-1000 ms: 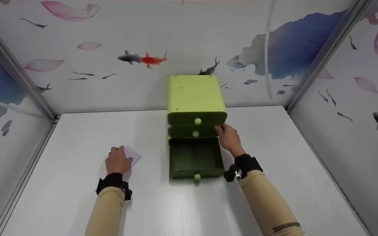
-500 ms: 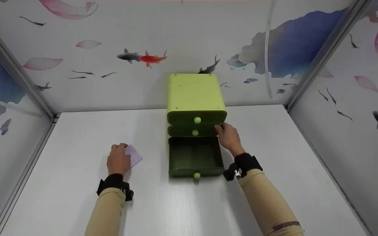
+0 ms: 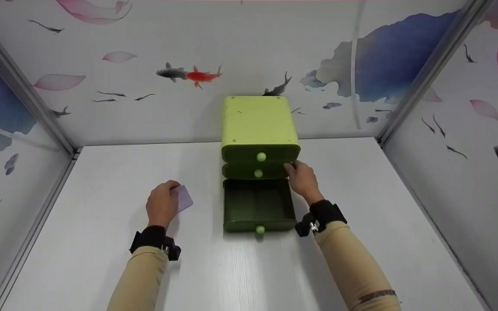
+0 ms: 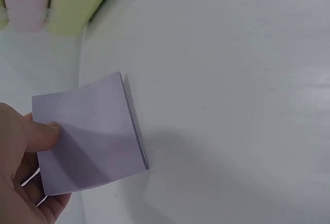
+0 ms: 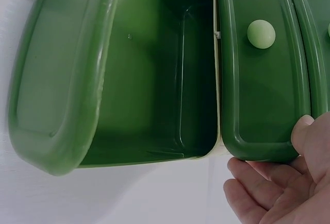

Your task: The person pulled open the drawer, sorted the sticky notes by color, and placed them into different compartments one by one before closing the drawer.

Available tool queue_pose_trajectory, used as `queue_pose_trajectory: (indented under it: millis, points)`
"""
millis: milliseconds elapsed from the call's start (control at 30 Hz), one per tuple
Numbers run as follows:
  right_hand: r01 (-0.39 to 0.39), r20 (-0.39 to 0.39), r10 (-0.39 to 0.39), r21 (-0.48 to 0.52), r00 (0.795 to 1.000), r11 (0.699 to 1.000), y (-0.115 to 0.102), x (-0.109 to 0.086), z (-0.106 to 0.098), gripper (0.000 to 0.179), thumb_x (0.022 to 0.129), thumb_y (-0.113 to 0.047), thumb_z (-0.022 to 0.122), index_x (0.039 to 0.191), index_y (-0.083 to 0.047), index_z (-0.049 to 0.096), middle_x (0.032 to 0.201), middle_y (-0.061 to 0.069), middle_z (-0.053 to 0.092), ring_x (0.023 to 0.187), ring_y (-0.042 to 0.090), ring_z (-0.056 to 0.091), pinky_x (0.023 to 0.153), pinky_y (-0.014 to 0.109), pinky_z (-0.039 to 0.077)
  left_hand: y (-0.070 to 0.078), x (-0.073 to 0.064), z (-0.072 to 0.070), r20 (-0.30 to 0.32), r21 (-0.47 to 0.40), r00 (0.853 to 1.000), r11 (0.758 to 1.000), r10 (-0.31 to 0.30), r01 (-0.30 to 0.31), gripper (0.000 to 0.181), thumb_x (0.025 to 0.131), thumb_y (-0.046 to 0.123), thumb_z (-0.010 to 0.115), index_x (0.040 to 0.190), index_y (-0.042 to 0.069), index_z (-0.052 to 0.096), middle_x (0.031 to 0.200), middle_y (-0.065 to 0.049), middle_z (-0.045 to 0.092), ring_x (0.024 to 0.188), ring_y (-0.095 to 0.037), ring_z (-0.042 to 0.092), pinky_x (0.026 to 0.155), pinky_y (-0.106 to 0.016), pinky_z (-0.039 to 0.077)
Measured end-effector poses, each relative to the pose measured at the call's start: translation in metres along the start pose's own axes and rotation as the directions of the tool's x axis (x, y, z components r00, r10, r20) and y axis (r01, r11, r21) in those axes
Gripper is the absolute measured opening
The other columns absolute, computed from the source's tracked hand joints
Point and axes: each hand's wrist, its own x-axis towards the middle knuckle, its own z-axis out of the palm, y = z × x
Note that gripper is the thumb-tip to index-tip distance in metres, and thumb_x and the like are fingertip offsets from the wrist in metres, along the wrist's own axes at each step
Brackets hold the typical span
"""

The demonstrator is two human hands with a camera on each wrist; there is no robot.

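Note:
A lime-green drawer cabinet (image 3: 257, 121) with dark green drawers stands at the back of the table. Its bottom drawer (image 3: 259, 226) is pulled out, with nothing seen inside. The middle drawer (image 5: 265, 90) and the top drawer (image 3: 240, 153) are in. My right hand (image 3: 304, 181) holds the cabinet's right side by the middle drawer, thumb on its front edge, fingers along the side. Left of the cabinet, my left hand (image 3: 162, 203) pinches a thin square lavender sticky-note pad (image 4: 95, 136), thumb on top and fingers beneath. The pad is tilted, apart from the drawer.
Round light-green knobs (image 3: 261, 157) stick out from the drawer fronts. A white table (image 3: 231, 276) lies under everything. White walls printed with fish and petals (image 3: 123, 116) rise behind and at both sides, with metal posts (image 3: 59, 125) at the corners.
My left hand has lifted the sticky-note pad and moved slightly forward and to the right with it. My right hand and the cabinet have stayed in place.

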Motion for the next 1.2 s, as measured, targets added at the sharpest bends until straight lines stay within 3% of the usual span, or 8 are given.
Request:
queue_pose_trajectory:
  millis: [333,767,900,1033,1200]
  points:
    - [-0.028,0.007,0.028,-0.009,1.0,1.0,0.001,0.003,-0.002,0.038,0.106,-0.032,0.04,0.118,-0.003,0.061,0.111,0.017,0.068,0.099,0.031,0.064,0.084,0.045,0.049,0.037,-0.007,-0.013,-0.089,-0.035,0.983,0.985,0.163,-0.167,0.018,0.094,0.008,0.06,0.109,0.012,0.07,0.108,-0.01,0.071,0.104,-0.029,0.066,0.086,-0.045,0.052]
    - [-0.01,0.006,0.01,0.01,1.0,1.0,0.001,0.0,-0.002,0.036,0.106,-0.032,0.04,0.107,-0.004,0.062,0.103,0.017,0.067,0.092,0.031,0.064,0.078,0.042,0.047,0.081,-0.021,-0.011,-0.117,-0.052,0.928,0.931,0.353,-0.361,0.02,0.093,0.004,0.06,0.105,0.016,0.07,0.105,-0.004,0.072,0.101,-0.024,0.065,0.086,-0.042,0.053]
    - [-0.008,0.003,0.008,0.009,1.0,1.0,0.001,0.001,-0.002,0.036,0.106,-0.032,0.04,0.108,-0.004,0.062,0.103,0.017,0.068,0.092,0.031,0.064,0.079,0.042,0.047,0.09,-0.026,-0.006,-0.124,-0.047,0.908,0.912,0.4,-0.408,0.019,0.092,0.005,0.063,0.104,0.017,0.071,0.102,-0.003,0.072,0.098,-0.022,0.066,0.084,-0.04,0.054]
    - [0.003,-0.005,-0.003,0.006,1.0,1.0,0.0,0.0,-0.001,0.036,0.106,-0.031,0.04,0.108,-0.003,0.062,0.103,0.017,0.068,0.091,0.031,0.063,0.077,0.042,0.046,0.099,-0.03,0.002,-0.126,-0.043,0.878,0.882,0.462,-0.47,0.017,0.091,0.004,0.064,0.101,0.016,0.071,0.099,-0.003,0.072,0.094,-0.02,0.066,0.081,-0.038,0.054]
    - [-0.005,-0.001,0.005,0.003,1.0,1.0,0.0,0.001,0.0,0.036,0.106,-0.032,0.04,0.111,-0.004,0.062,0.103,0.017,0.067,0.089,0.029,0.063,0.076,0.041,0.046,0.108,-0.036,0.015,-0.075,-0.032,0.839,0.84,0.538,-0.542,0.015,0.092,0.006,0.065,0.099,0.017,0.072,0.097,-0.002,0.071,0.092,-0.02,0.067,0.08,-0.037,0.054]
